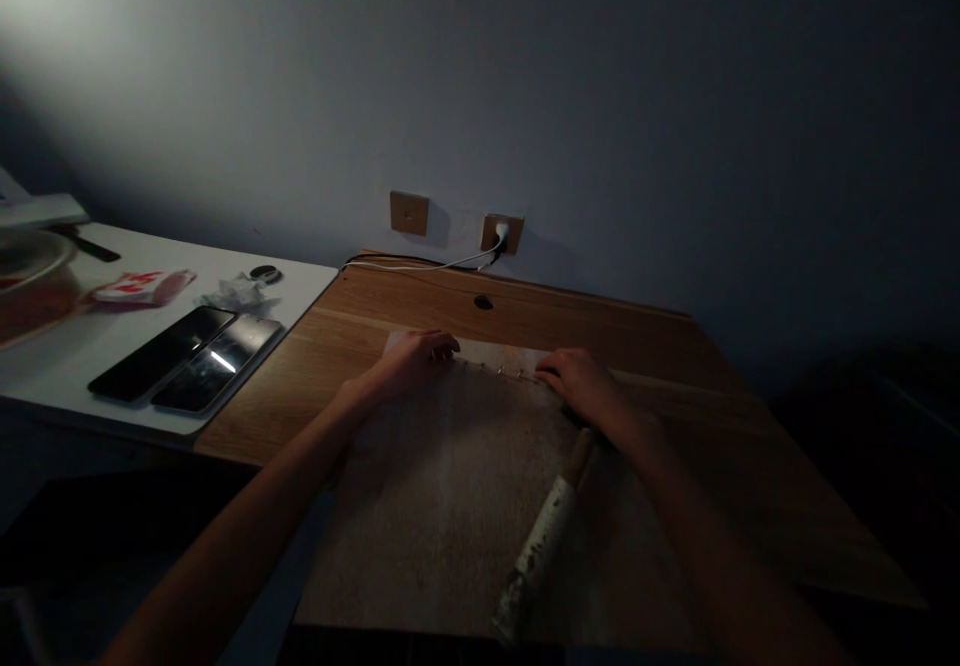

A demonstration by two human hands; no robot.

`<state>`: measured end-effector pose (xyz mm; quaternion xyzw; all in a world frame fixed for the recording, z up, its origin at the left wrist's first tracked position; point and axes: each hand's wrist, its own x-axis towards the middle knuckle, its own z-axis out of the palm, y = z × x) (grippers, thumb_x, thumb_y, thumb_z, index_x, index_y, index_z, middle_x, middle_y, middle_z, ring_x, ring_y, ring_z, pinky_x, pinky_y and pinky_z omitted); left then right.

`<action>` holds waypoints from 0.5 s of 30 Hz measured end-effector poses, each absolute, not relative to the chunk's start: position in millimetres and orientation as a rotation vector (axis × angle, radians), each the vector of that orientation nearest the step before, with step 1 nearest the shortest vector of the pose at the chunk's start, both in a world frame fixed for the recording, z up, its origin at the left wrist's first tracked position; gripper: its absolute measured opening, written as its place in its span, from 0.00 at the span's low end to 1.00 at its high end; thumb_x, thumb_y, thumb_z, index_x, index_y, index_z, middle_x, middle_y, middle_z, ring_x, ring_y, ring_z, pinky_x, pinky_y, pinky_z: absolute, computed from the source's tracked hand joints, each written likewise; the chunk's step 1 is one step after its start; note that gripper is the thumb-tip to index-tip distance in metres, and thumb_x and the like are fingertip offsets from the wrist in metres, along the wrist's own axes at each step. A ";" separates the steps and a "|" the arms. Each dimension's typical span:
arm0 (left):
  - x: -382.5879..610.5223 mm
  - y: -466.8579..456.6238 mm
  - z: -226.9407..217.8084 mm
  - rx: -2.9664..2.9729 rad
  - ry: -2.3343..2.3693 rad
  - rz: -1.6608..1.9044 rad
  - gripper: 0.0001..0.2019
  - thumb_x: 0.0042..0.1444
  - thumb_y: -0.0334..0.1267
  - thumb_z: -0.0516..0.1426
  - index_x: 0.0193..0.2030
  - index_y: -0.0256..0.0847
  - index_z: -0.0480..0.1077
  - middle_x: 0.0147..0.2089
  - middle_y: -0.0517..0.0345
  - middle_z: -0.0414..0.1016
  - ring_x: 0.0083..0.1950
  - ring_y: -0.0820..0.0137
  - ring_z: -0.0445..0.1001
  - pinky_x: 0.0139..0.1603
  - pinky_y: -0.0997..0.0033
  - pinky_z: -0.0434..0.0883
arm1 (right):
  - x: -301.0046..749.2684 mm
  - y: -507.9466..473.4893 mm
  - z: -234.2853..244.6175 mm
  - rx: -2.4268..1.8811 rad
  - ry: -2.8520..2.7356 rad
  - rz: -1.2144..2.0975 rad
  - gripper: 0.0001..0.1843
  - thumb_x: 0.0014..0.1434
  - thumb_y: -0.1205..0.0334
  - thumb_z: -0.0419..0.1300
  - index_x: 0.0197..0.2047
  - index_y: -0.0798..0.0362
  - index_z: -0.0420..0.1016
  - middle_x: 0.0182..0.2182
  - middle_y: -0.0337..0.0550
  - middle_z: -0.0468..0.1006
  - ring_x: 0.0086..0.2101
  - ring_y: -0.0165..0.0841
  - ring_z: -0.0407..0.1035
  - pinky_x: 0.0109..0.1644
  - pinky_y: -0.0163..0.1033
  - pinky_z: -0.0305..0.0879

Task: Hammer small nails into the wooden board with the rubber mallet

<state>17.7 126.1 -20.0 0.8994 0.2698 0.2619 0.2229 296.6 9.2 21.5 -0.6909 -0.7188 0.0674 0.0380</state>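
Observation:
A pale flat sheet, like a mat or rolled dough (450, 486), lies on the wooden table (720, 416). My left hand (414, 356) grips its far left edge with curled fingers. My right hand (579, 381) pinches the far edge further right, its fingers bent. A floury rolling pin (541, 536) lies slanted on the sheet under my right forearm. The room is dim and fine detail is hard to make out.
A white counter (67, 366) adjoins the table on the left with two dark phones (187, 358), a red-and-white packet (139, 286), crumpled wrap (236, 294) and a bowl (26, 261). Two wall sockets (409, 212) sit behind, one with a white cable (442, 266).

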 end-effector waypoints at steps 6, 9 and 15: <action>15.6 125.7 -19.6 2.434 0.742 0.701 0.09 0.56 0.28 0.59 0.41 0.39 0.78 0.35 0.58 0.80 0.35 0.73 0.77 0.38 0.77 0.69 | 293.4 11.8 20.1 -2.152 -2.278 0.171 0.13 0.68 0.65 0.57 0.40 0.52 0.84 0.40 0.51 0.82 0.43 0.37 0.76 0.50 0.37 0.65; 14.6 124.9 -16.7 2.432 0.716 0.661 0.12 0.55 0.25 0.57 0.43 0.39 0.78 0.36 0.59 0.81 0.36 0.73 0.78 0.39 0.78 0.69 | 293.9 14.3 22.6 -2.129 -2.304 0.164 0.13 0.68 0.67 0.56 0.42 0.52 0.84 0.42 0.51 0.81 0.46 0.37 0.75 0.52 0.38 0.65; 14.6 124.5 -11.1 2.534 0.665 0.618 0.14 0.55 0.24 0.57 0.45 0.40 0.77 0.38 0.58 0.82 0.38 0.71 0.79 0.41 0.76 0.69 | 288.6 17.7 30.4 -2.026 -2.328 0.223 0.13 0.68 0.65 0.58 0.49 0.51 0.83 0.45 0.48 0.82 0.47 0.35 0.75 0.53 0.36 0.65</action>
